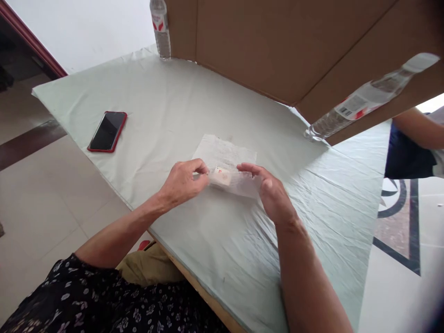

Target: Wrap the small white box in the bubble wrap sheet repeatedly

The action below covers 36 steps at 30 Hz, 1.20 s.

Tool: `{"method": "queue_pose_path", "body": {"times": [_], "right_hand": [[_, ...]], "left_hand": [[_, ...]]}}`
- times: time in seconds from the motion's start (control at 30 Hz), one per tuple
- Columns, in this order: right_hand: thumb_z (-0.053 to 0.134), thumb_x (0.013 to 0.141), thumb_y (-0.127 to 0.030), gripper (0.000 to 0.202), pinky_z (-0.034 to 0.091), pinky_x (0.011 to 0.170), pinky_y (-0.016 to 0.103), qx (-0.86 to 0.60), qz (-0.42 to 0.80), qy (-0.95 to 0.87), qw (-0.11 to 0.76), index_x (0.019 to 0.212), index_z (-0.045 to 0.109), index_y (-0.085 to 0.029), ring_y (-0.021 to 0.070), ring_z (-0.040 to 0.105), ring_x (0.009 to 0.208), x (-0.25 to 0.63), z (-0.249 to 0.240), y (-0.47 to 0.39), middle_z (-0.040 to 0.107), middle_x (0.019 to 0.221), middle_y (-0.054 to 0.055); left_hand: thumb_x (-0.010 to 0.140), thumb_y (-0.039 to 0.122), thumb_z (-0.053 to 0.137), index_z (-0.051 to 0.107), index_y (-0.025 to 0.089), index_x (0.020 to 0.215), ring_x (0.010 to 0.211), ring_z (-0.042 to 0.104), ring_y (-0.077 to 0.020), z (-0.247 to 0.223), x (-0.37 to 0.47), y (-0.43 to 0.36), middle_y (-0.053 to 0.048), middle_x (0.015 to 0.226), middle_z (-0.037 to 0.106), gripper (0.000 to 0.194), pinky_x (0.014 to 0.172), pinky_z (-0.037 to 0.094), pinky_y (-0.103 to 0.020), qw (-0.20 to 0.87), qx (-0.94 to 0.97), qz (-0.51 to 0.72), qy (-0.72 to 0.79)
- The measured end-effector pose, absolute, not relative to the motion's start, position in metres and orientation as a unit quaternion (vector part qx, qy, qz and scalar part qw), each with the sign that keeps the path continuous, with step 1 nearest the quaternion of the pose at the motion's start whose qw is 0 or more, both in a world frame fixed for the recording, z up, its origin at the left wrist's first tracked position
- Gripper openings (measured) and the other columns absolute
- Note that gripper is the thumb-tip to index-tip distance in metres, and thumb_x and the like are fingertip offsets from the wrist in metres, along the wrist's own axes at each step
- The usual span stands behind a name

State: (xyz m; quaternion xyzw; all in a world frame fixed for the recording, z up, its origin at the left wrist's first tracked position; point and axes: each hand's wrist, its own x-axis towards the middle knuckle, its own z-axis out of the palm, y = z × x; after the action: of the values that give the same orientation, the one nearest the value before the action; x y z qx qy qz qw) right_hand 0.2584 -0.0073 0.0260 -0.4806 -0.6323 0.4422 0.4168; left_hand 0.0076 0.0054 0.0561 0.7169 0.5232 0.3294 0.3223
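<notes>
Nearest us: blk floral top (104,300), tan trousers (151,266) at table edge. L hand (183,182) pinches thumb to index at L edge of a thin white sheet (227,152); grip closed, sheet corner held. R hand (277,199): fingers out nearly straight, thumb apart; we see nothing clasped, though sheet's R end meets its inner side. Small wht block (222,175), red mark on top, on the sheet betw. the 2 hands, nearer L fingertips. All on pale green cloth (156,120). Farther L: phone (107,132), red case, dark screen, flat. R: bottle (367,99) just beside cardboard (249,41); beyond, another person's arm (418,129). Far L: 2nd bottle (160,30), also by cardboard. Wht wall (97,27) behind.
</notes>
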Motion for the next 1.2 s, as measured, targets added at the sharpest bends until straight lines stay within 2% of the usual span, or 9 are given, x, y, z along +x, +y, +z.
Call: {"method": "queue_pose_path", "body": {"times": [0.13, 0.2, 0.3, 0.4, 0.5, 0.6, 0.7, 0.9, 1.2], "right_hand": [[0.077, 0.074, -0.055, 0.046, 0.051, 0.091, 0.043, -0.560, 0.386, -0.637, 0.363, 0.110, 0.071, -0.027, 0.0267, 0.067, 0.102, 0.252, 0.041, -0.007, 0.073, 0.113, 0.005], [0.077, 0.075, -0.044, 0.024, 0.051, 0.083, 0.039, -0.591, 0.364, -0.606, 0.389, 0.087, 0.072, -0.024, 0.0225, 0.067, 0.089, 0.242, 0.040, -0.004, 0.075, 0.097, 0.004], [0.074, 0.075, -0.036, 0.018, 0.050, 0.074, 0.033, -0.595, 0.379, -0.557, 0.439, 0.069, 0.065, -0.022, 0.0188, 0.065, 0.081, 0.232, 0.031, 0.001, 0.075, 0.091, 0.003], [0.076, 0.073, -0.034, 0.018, 0.049, 0.071, 0.032, -0.594, 0.417, -0.515, 0.456, 0.068, 0.064, -0.021, 0.0182, 0.065, 0.080, 0.231, 0.020, 0.003, 0.076, 0.095, 0.004], [0.076, 0.072, -0.034, 0.019, 0.049, 0.072, 0.033, -0.592, 0.436, -0.498, 0.459, 0.068, 0.064, -0.021, 0.0189, 0.066, 0.081, 0.234, 0.012, 0.002, 0.076, 0.097, 0.004], [0.078, 0.072, -0.035, 0.019, 0.051, 0.073, 0.034, -0.589, 0.445, -0.495, 0.459, 0.069, 0.064, -0.022, 0.0201, 0.068, 0.084, 0.238, 0.008, 0.000, 0.077, 0.099, 0.004], [0.077, 0.073, -0.037, 0.020, 0.052, 0.073, 0.034, -0.586, 0.445, -0.501, 0.455, 0.071, 0.064, -0.022, 0.0202, 0.068, 0.084, 0.239, 0.006, -0.002, 0.077, 0.100, 0.004], [0.075, 0.075, -0.036, 0.019, 0.053, 0.070, 0.033, -0.590, 0.425, -0.501, 0.469, 0.070, 0.062, -0.023, 0.0194, 0.068, 0.081, 0.233, 0.007, -0.005, 0.077, 0.095, 0.003], [0.074, 0.079, -0.038, 0.017, 0.053, 0.073, 0.035, -0.616, 0.393, -0.501, 0.463, 0.078, 0.065, -0.024, 0.0203, 0.068, 0.081, 0.240, 0.004, -0.003, 0.075, 0.090, 0.003]], "left_hand": [[0.078, 0.019, 0.054, 0.061, 0.019, 0.071, 0.061, 0.054, -0.0115, 0.058, 0.017, 0.024, 0.002, 0.068, 0.065, 0.010, 0.054, 0.038, -0.025, 0.339, 0.708, 0.323, 0.528], [0.082, 0.025, 0.056, 0.061, 0.019, 0.073, 0.067, 0.057, -0.0127, 0.057, 0.018, 0.028, 0.001, 0.070, 0.066, 0.013, 0.059, 0.042, -0.025, 0.358, 0.702, 0.331, 0.519], [0.081, 0.043, 0.067, 0.066, 0.019, 0.084, 0.083, 0.063, -0.0166, 0.053, 0.016, 0.031, -0.002, 0.086, 0.070, 0.024, 0.070, 0.048, -0.027, 0.393, 0.687, 0.340, 0.507], [0.072, 0.048, 0.077, 0.068, 0.020, 0.094, 0.088, 0.064, -0.0184, 0.046, 0.014, 0.033, -0.003, 0.096, 0.072, 0.037, 0.075, 0.050, -0.028, 0.401, 0.691, 0.322, 0.508], [0.079, 0.040, 0.072, 0.067, 0.020, 0.087, 0.086, 0.065, -0.0175, 0.041, 0.018, 0.033, -0.004, 0.101, 0.074, 0.022, 0.075, 0.050, -0.029, 0.415, 0.689, 0.304, 0.510], [0.081, 0.032, 0.068, 0.064, 0.019, 0.077, 0.096, 0.068, -0.0193, 0.037, 0.025, 0.032, -0.005, 0.110, 0.074, 0.014, 0.078, 0.051, -0.029, 0.457, 0.652, 0.326, 0.509], [0.081, 0.026, 0.065, 0.062, 0.018, 0.074, 0.102, 0.068, -0.0195, 0.035, 0.030, 0.031, -0.005, 0.101, 0.075, 0.011, 0.081, 0.051, -0.028, 0.489, 0.632, 0.350, 0.489], [0.078, 0.023, 0.065, 0.059, 0.017, 0.071, 0.075, 0.062, -0.0114, 0.029, 0.030, 0.031, -0.002, 0.091, 0.072, 0.011, 0.067, 0.046, -0.024, 0.506, 0.621, 0.362, 0.477], [0.075, 0.030, 0.069, 0.056, 0.017, 0.068, 0.071, 0.057, -0.0115, 0.032, 0.031, 0.034, -0.002, 0.083, 0.069, 0.020, 0.061, 0.042, -0.024, 0.530, 0.605, 0.345, 0.484]]}}
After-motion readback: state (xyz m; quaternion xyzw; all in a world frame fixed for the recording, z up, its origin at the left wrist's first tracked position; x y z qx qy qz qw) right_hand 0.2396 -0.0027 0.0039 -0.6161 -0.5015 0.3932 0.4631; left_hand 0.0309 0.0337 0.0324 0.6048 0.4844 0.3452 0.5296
